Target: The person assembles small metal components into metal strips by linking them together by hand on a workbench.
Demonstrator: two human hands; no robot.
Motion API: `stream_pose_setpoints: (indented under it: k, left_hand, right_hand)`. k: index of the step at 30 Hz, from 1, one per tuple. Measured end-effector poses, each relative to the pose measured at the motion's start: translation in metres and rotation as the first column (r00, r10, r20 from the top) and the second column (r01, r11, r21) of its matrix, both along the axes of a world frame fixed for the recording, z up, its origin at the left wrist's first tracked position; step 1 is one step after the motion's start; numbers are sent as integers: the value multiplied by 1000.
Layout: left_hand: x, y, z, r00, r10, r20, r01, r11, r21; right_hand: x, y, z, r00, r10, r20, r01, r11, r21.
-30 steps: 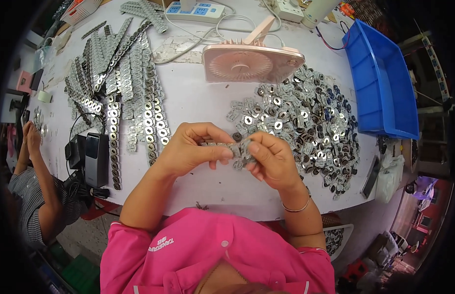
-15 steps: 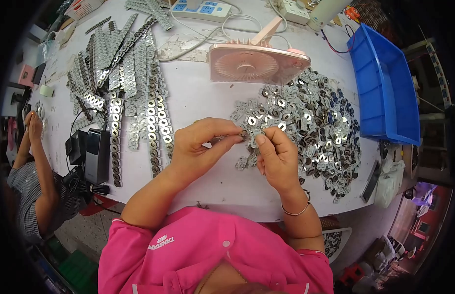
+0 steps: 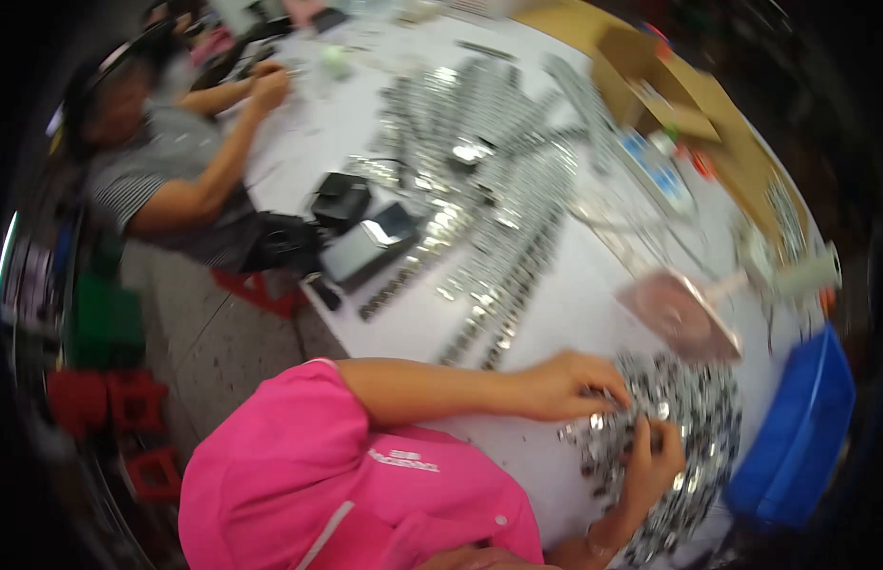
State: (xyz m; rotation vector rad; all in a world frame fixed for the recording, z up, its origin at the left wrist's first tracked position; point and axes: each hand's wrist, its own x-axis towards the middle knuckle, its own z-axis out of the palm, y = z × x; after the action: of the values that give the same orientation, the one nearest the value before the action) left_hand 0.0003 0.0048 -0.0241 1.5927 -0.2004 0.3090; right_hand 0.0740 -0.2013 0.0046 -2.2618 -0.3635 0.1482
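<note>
My left hand [image 3: 567, 386] reaches over the near edge of a pile of small metal parts [image 3: 704, 413], thumb and forefinger pinched on a small silvery part. Just right of it and nearer, my right hand [image 3: 656, 462] is closed with its fingertips drawn together; blur hides what they hold. The fingertips of both hands almost meet. Loose silvery and dark parts lie under and around them. Left of the hands, long linked strips of similar metal parts [image 3: 517, 223] lie fanned and overlapping across the white table.
A pink fan [image 3: 677, 309] stands behind the pile, and a blue bin [image 3: 793, 437] sits to its right. A grey box-shaped device [image 3: 370, 249], a power strip [image 3: 658, 173] and a cardboard box [image 3: 641, 81] are farther off. A co-worker [image 3: 180, 176] sits at the left with both hands over the table.
The view has swung left and tilted, bringing more of the co-worker and floor into sight. My hands now appear lower right, still close together at the pile.
</note>
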Motion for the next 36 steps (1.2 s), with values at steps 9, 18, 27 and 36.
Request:
stream_pose_setpoints:
  k: [9, 18, 27, 36]
  left_hand:
    - [0, -24, -8, 995, -83, -50, 81, 996, -43]
    - [5, -4, -1, 941, -210, -266, 96, 919, -383]
    - [-2, 1, 0, 935, -236, -266, 115, 909, -402]
    - [-3, 4, 0, 925, -199, -325, 42, 901, -432]
  right_hand:
    - [-4, 13, 13, 999, -17, -48, 25, 983, 181]
    - [0, 2, 10, 933, 145, -330, -48, 958, 284]
    - [-6, 6, 14, 945, 287, -158, -248, 941, 229]
    - [-5, 7, 13, 863, 23, -505, 53, 989, 135]
